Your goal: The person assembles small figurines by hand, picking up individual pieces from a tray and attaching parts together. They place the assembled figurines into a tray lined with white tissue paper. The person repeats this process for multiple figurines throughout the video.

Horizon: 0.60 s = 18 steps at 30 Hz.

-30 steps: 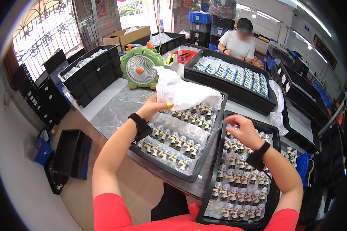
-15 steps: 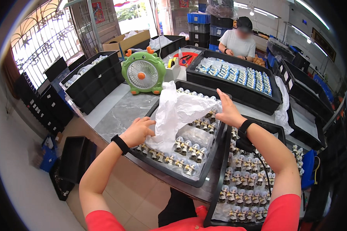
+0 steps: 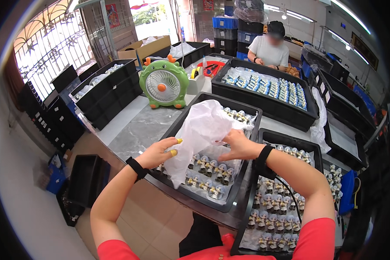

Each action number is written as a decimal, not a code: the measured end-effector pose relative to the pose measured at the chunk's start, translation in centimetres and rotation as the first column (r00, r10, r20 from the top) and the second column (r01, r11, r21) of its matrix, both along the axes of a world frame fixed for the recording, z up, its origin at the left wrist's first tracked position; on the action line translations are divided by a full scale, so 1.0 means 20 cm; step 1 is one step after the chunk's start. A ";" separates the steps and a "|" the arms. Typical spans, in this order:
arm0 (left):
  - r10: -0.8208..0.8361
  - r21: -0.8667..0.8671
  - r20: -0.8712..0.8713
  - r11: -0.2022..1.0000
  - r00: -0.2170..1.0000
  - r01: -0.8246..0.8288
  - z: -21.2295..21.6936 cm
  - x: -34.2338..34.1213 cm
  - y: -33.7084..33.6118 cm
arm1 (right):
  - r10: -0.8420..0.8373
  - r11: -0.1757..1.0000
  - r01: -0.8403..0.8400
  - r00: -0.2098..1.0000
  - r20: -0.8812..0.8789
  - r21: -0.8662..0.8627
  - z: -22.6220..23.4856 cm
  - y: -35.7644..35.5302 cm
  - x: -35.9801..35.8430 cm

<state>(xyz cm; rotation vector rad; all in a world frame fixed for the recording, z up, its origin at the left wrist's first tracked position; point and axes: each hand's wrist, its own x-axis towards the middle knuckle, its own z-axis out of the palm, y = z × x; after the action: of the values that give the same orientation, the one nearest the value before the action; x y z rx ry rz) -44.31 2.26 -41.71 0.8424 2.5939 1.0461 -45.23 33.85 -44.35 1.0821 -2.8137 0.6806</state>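
Note:
A crumpled sheet of thin white paper (image 3: pixel 199 125) billows up over a black tray (image 3: pixel 232 203) of small grey-haired figurines (image 3: pixel 210 167). My left hand (image 3: pixel 158 154) is at the sheet's left edge, thumb and forefinger apart, with yellow covers on the fingertips. At the sheet's right side is my right hand (image 3: pixel 240 146). Its fingers are bent at the paper, and the thumb stands apart from them. The paper hides part of the figurine rows beneath it. Both wrists wear black bands.
Another black tray (image 3: pixel 242 242) of similar figurines lies at the near right. A green fan (image 3: pixel 164 84) stands beyond the left hand. Farther back is a tray (image 3: pixel 264 110) of blue-and-white pieces, with another person (image 3: pixel 271 47) behind it. Black crates (image 3: pixel 108 97) stand at the left.
My right hand has moved left and down to the paper, its fingers now bent. The sheet has shifted and puffed up, uncovering far figurines. My left hand has turned, showing its covered fingertips.

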 end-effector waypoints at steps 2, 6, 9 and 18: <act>-0.098 0.047 -0.044 0.994 0.994 0.100 -0.07 0.00 0.00 | 0.136 0.991 -0.133 0.985 0.111 -0.033 0.03 -0.05 0.10; -0.320 -0.372 0.012 0.878 0.947 0.302 0.08 0.15 0.15 | 0.262 0.935 -0.291 0.952 0.158 0.203 0.05 -0.09 0.31; -0.243 -0.505 -0.062 0.845 0.968 0.180 0.03 0.14 0.15 | 0.282 0.920 -0.335 0.926 0.250 0.205 0.05 -0.08 0.42; -0.079 -0.480 -0.015 0.875 0.997 0.062 -0.05 0.06 -0.04 | 0.255 0.882 -0.409 0.832 0.493 0.234 0.03 -0.12 0.49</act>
<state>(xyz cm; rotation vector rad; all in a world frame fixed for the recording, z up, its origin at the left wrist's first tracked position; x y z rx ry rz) -43.16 1.42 -42.78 0.8179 2.6456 0.3333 -35.50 31.40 -43.65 1.7192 -3.2491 0.5432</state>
